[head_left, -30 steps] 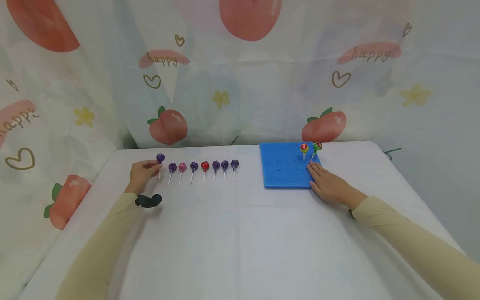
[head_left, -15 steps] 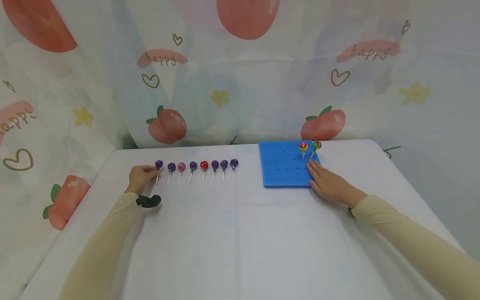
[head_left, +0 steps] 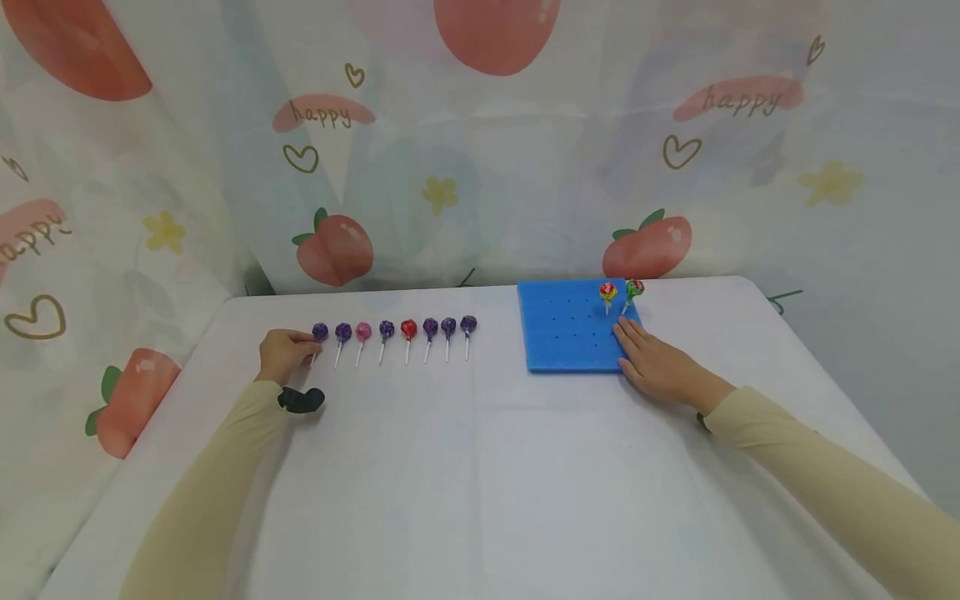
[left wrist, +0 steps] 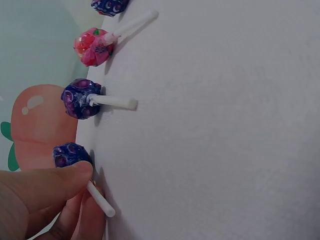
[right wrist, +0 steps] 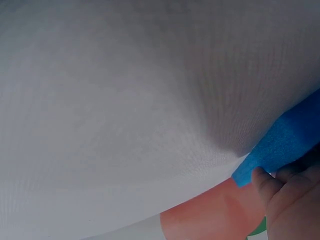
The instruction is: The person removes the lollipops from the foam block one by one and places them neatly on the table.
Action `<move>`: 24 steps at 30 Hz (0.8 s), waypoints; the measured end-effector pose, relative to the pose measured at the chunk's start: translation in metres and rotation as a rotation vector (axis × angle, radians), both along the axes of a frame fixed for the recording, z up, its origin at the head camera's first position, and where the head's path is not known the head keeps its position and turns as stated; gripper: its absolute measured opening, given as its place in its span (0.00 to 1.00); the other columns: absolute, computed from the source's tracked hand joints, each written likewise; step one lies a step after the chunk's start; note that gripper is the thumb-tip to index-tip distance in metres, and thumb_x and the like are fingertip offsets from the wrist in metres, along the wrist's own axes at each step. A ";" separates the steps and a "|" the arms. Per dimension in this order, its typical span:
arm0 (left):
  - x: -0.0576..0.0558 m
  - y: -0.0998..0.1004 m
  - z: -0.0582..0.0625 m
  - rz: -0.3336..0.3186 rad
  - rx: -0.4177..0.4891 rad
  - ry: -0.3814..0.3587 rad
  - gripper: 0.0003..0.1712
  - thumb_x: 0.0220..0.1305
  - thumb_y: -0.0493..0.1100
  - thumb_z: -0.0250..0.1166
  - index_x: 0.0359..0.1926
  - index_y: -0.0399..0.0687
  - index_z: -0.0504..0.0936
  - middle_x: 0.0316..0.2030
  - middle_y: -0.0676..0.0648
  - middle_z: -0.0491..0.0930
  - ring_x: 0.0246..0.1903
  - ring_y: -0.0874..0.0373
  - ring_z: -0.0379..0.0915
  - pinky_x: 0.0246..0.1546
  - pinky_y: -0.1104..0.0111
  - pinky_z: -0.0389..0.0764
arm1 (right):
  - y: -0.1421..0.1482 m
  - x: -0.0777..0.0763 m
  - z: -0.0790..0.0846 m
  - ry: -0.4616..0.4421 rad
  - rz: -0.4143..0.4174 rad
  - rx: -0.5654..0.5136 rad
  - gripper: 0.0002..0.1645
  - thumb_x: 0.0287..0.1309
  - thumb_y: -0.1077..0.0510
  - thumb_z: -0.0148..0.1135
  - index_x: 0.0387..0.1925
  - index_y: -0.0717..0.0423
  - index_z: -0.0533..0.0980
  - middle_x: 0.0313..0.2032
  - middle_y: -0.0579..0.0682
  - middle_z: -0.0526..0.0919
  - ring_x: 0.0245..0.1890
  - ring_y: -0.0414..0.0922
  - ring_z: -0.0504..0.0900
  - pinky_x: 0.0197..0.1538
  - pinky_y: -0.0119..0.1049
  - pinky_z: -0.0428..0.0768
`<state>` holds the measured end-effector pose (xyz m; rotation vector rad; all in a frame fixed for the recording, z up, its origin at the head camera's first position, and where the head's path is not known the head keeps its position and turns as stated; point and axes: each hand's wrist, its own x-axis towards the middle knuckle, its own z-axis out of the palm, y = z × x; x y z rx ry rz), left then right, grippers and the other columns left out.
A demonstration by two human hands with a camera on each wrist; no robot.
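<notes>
At the left end of a row, my left hand (head_left: 287, 353) pinches a purple-wrapped lollipop (left wrist: 71, 154) between thumb and fingers, just under its head. Its white stick slants down past the fingers, close over the tablecloth. Beside it lie another purple lollipop (head_left: 342, 332) and a pink lollipop (head_left: 363, 332). On the right, my right hand (head_left: 660, 367) lies with straight fingers on the right edge of a blue foam board (head_left: 547, 354) dotted with small holes. A yellow-and-red lollipop (head_left: 607, 292) and a green-and-red lollipop (head_left: 634, 288) stand in the board near its back right corner.
Farther right in the row lie a red lollipop (head_left: 408, 330) and several more purple ones, sticks toward the front. A white cloth covers the table (head_left: 480, 483). A fruit-printed curtain (head_left: 510, 183) hangs behind it.
My left hand has lowered the purple lollipop, bringing its head down level with the row. The right hand has stayed on the blue board.
</notes>
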<state>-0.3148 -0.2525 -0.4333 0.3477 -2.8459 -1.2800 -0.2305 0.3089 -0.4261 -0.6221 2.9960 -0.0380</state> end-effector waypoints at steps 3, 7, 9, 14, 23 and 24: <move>-0.001 -0.001 -0.001 0.000 -0.024 0.017 0.18 0.56 0.38 0.66 0.46 0.30 0.81 0.38 0.36 0.84 0.20 0.71 0.69 0.23 0.80 0.70 | 0.000 0.000 0.000 0.001 -0.002 0.002 0.37 0.68 0.52 0.44 0.67 0.74 0.50 0.70 0.71 0.49 0.69 0.67 0.50 0.68 0.58 0.57; -0.003 -0.001 -0.004 0.000 -0.017 0.030 0.17 0.55 0.37 0.67 0.45 0.29 0.81 0.36 0.36 0.84 0.19 0.72 0.69 0.23 0.81 0.70 | -0.001 0.000 0.000 -0.001 -0.004 -0.001 0.37 0.68 0.52 0.44 0.67 0.74 0.50 0.70 0.71 0.49 0.69 0.67 0.49 0.68 0.58 0.57; -0.002 -0.001 -0.004 0.002 -0.011 0.033 0.17 0.55 0.36 0.67 0.45 0.29 0.81 0.37 0.36 0.84 0.20 0.72 0.70 0.23 0.82 0.71 | -0.001 0.000 0.000 -0.003 -0.006 -0.001 0.37 0.68 0.52 0.44 0.67 0.74 0.50 0.70 0.71 0.49 0.70 0.66 0.49 0.68 0.58 0.57; -0.001 0.002 -0.004 0.015 0.003 0.012 0.17 0.56 0.37 0.67 0.46 0.31 0.81 0.41 0.35 0.83 0.22 0.71 0.70 0.24 0.82 0.71 | 0.000 -0.001 -0.002 0.001 -0.003 -0.003 0.37 0.68 0.52 0.44 0.67 0.74 0.50 0.70 0.71 0.49 0.70 0.67 0.49 0.68 0.58 0.57; 0.000 0.004 -0.002 0.004 0.010 -0.002 0.18 0.58 0.38 0.66 0.47 0.31 0.81 0.45 0.34 0.81 0.23 0.71 0.70 0.25 0.82 0.71 | 0.002 -0.002 -0.003 -0.017 -0.005 -0.001 0.38 0.68 0.53 0.43 0.68 0.74 0.48 0.70 0.70 0.47 0.70 0.66 0.47 0.69 0.58 0.55; 0.000 0.004 -0.002 0.002 0.008 -0.003 0.18 0.58 0.39 0.66 0.47 0.32 0.81 0.44 0.34 0.81 0.23 0.71 0.70 0.25 0.82 0.71 | 0.002 -0.002 -0.003 -0.019 -0.005 -0.003 0.38 0.68 0.53 0.43 0.68 0.74 0.48 0.70 0.70 0.47 0.70 0.66 0.47 0.69 0.58 0.55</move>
